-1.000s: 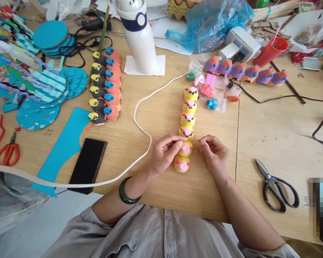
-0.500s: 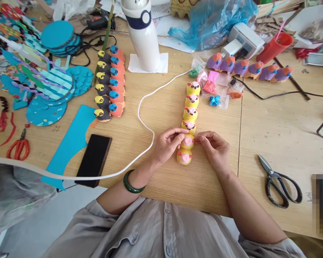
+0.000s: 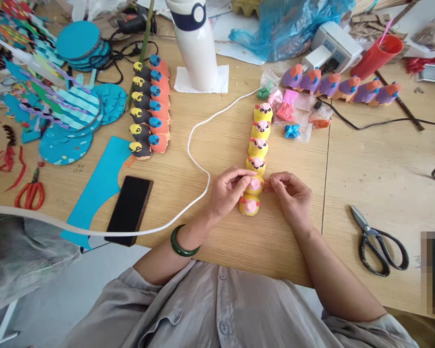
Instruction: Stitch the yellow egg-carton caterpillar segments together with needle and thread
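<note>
Wooden worktop (image 3: 232, 241) crowded with craft pieces (image 3: 141, 116); a yellow cup row (image 3: 258, 146) stands between two hands.
Four far cups are black-marked, the nearest two show none, so fine decorating seems in hand: left hand (image 3: 227, 191) at the fifth cup (image 3: 255, 183), whether its grip is clamped I cannot tell; right hand (image 3: 293, 198) just beside, grip together on an apparent dark speck (image 3: 271, 180), calling for steady, exact placing.
</note>
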The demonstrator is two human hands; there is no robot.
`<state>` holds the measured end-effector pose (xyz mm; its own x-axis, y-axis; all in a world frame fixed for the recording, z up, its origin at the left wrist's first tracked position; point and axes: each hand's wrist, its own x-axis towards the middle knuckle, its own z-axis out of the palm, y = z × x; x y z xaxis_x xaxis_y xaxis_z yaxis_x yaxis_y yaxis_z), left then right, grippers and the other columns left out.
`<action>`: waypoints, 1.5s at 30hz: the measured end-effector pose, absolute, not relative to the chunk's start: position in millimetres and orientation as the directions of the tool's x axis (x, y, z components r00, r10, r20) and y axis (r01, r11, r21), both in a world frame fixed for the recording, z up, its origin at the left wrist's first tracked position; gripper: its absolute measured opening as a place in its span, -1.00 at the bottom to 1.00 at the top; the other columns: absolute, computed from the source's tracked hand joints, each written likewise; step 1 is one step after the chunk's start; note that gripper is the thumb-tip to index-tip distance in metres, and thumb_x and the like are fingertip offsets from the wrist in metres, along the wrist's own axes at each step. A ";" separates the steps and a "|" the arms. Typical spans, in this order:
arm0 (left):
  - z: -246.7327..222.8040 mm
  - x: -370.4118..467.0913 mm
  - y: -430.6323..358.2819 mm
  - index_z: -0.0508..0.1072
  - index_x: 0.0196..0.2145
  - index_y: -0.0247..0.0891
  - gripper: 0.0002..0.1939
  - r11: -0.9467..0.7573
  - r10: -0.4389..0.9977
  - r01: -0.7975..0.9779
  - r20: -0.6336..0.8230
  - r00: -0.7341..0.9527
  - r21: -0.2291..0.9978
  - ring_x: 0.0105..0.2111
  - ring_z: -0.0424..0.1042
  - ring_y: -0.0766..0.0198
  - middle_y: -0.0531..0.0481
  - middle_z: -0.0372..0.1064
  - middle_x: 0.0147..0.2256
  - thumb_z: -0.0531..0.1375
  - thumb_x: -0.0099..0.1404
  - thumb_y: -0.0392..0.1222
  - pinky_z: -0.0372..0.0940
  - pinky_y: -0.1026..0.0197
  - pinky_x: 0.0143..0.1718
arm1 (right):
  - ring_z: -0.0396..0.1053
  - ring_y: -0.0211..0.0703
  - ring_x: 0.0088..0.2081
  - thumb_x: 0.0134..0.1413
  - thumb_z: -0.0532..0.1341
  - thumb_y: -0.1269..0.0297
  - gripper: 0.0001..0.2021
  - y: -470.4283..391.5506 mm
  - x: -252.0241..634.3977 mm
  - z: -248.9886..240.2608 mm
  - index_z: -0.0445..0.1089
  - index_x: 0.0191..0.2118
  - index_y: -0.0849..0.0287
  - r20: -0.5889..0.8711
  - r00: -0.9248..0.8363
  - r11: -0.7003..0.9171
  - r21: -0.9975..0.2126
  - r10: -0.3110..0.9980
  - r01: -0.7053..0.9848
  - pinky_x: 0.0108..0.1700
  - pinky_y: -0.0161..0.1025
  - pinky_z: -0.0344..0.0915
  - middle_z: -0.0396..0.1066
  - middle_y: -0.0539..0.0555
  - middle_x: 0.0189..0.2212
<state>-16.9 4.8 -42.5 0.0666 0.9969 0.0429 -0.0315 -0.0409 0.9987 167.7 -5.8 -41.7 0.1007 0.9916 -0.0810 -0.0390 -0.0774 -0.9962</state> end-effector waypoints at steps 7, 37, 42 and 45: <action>-21.6 -10.9 -0.9 0.66 -0.11 -0.24 -0.85 -0.268 0.955 0.106 0.249 0.158 0.958 -0.31 0.51 0.34 -0.03 0.54 -0.28 0.30 0.46 -0.17 0.42 0.33 -0.29 | 0.28 -0.28 -0.49 0.20 0.42 -0.02 -0.68 -8.5 168.9 -39.8 0.51 -0.42 0.10 0.063 0.125 0.058 -0.997 0.990 0.044 -0.41 -0.26 0.31 0.41 -0.03 -0.45; -21.5 -3.7 4.8 0.63 -0.17 -0.25 -0.95 -0.442 0.894 0.246 0.401 0.198 0.863 -0.35 0.56 0.37 -0.01 0.58 -0.31 0.35 0.41 -0.30 0.43 0.36 -0.32 | 0.23 -0.35 -0.53 0.21 0.44 0.06 -0.74 -14.5 164.5 -25.7 0.56 -0.40 0.10 -0.089 0.039 -0.085 -0.992 0.995 -0.091 -0.42 -0.35 0.32 0.41 -0.06 -0.52; -22.6 -4.2 4.4 0.63 -0.19 -0.25 -0.96 -0.435 0.898 0.252 0.398 0.188 0.864 -0.36 0.54 0.38 0.00 0.57 -0.33 0.35 0.42 -0.30 0.42 0.37 -0.35 | 0.22 -0.35 -0.54 0.20 0.44 0.04 -0.73 -14.3 164.2 -24.7 0.56 -0.39 0.10 -0.081 0.035 -0.079 -0.994 0.996 -0.076 -0.41 -0.34 0.34 0.42 -0.06 -0.51; -23.8 -4.1 3.4 0.65 -0.13 -0.24 -0.92 -0.408 0.910 0.236 0.372 0.181 0.882 -0.33 0.56 0.36 -0.02 0.58 -0.29 0.35 0.42 -0.27 0.43 0.37 -0.34 | 0.23 -0.34 -0.54 0.18 0.44 0.02 -0.73 -14.5 164.4 -25.2 0.57 -0.38 0.10 -0.073 0.049 -0.069 -0.995 0.996 -0.073 -0.41 -0.32 0.35 0.44 -0.05 -0.50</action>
<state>-4.1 3.4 -23.8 0.1814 0.9103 0.3721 0.2360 -0.4076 0.8821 164.4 -14.5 -25.2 0.0492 0.9961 -0.0731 -0.0734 -0.0694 -0.9949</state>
